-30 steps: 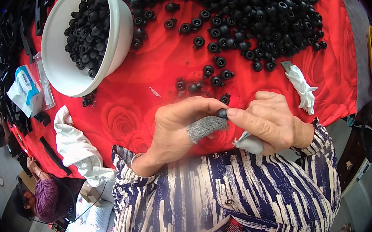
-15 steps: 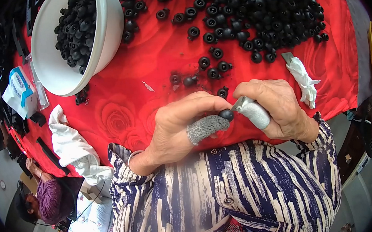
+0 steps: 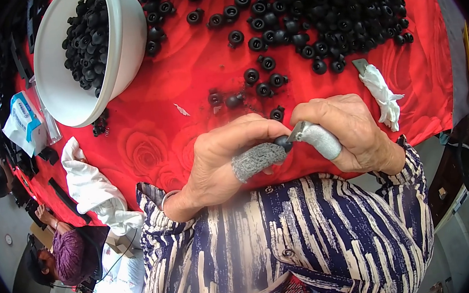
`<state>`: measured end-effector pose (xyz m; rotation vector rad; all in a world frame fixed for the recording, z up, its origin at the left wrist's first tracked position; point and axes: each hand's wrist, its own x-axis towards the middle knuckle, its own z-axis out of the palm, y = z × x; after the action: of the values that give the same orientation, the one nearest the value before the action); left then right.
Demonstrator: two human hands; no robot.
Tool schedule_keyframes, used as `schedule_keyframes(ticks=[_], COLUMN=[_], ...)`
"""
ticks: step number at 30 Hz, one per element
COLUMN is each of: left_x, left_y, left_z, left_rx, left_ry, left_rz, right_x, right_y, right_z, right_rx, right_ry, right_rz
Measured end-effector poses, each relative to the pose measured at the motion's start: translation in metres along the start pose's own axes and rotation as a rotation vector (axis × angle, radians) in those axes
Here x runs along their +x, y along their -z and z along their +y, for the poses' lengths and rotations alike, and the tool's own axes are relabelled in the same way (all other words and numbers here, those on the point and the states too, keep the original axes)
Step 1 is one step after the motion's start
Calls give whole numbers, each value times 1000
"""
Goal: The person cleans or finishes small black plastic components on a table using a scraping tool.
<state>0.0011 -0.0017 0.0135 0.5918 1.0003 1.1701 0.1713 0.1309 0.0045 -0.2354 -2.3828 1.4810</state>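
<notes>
My left hand [image 3: 207, 160] pinches a small round black part [image 3: 283, 143] between its fingers; a grey knitted sleeve covers its thumb. Against that part lies the edge of a short metal blade [image 3: 297, 131], which my right hand [image 3: 355, 135] grips, its thumb wrapped in a pale cover. Both hands are just above the near edge of the table. Beyond them lie several loose black knob-like parts [image 3: 264, 89], with a hole showing in some. A large heap of similar parts [image 3: 340, 17] spreads at the far right.
A white bowl [image 3: 128, 41] holding black pieces leans at the far left. White cloth [image 3: 94, 182] lies left of my hands; a cloth-wrapped blade [image 3: 382, 95] lies right. The table has a red cloth [image 3: 141, 116]. Another person [image 3: 70, 258] sits at the lower left.
The blade has turned slightly against the black part, and more of its flat side shows. Both hands keep their grips. The table things sit slightly higher and further left in the view.
</notes>
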Motion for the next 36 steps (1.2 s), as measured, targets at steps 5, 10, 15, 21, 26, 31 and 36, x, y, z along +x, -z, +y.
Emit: schedule_keyframes(ticks=[5, 10, 15, 21, 26, 31, 36], left_x=[0, 0, -1, 1, -1, -1, 3], left_y=[-1, 1, 1, -2, -5, -4, 1], left_z=[-2, -3, -3, 1, 1, 1, 0], left_rx=[1, -19, -106, -147, -248, -389, -430], left_ry=[-23, -21, 52, 156, 255, 308, 159], left_rz=[12, -9, -6, -10, 13, 65, 112], right_x=[-1, 0, 1, 0, 2, 3, 0], right_y=[-1, 0, 0, 0, 10, 12, 5], right_z=[-2, -2, -1, 3, 5, 4, -1], right_rx=[8, -4, -5, 0, 29, 135, 205], right_ry=[-46, -39, 16, 37, 18, 136, 174], right_rz=[16, 3, -4, 4, -128, -289, -301])
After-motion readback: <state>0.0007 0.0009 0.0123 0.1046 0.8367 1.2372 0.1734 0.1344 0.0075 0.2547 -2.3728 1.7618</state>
